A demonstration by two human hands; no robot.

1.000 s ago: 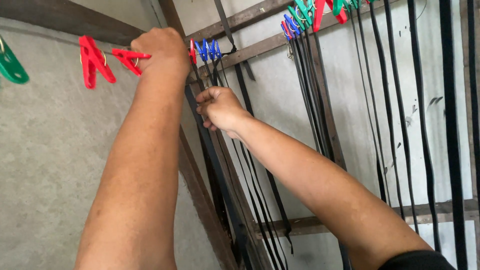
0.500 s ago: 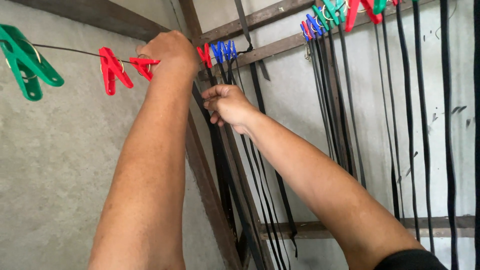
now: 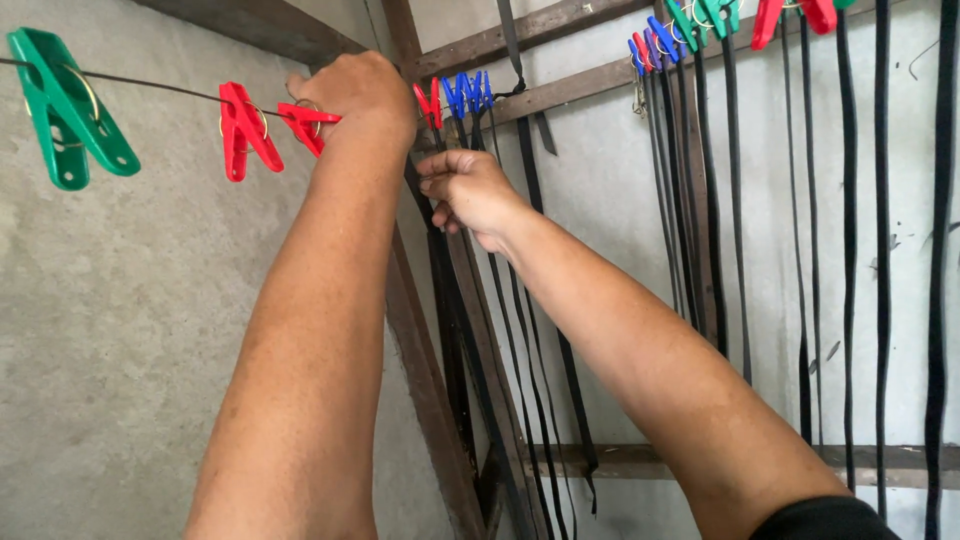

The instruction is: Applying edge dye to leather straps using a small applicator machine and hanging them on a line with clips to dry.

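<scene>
Along the wire, past a green peg, the left hand is closed up at a red peg. Just right and lower, the right hand pinches black straps hanging straight down under blue pegs.

Single head-worn view, angled upward, close to the clothesline

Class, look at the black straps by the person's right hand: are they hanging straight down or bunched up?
Hanging straight down. The black straps drop from the blue pegs on the line, and the right hand closes its fingers on them near the top.
</scene>
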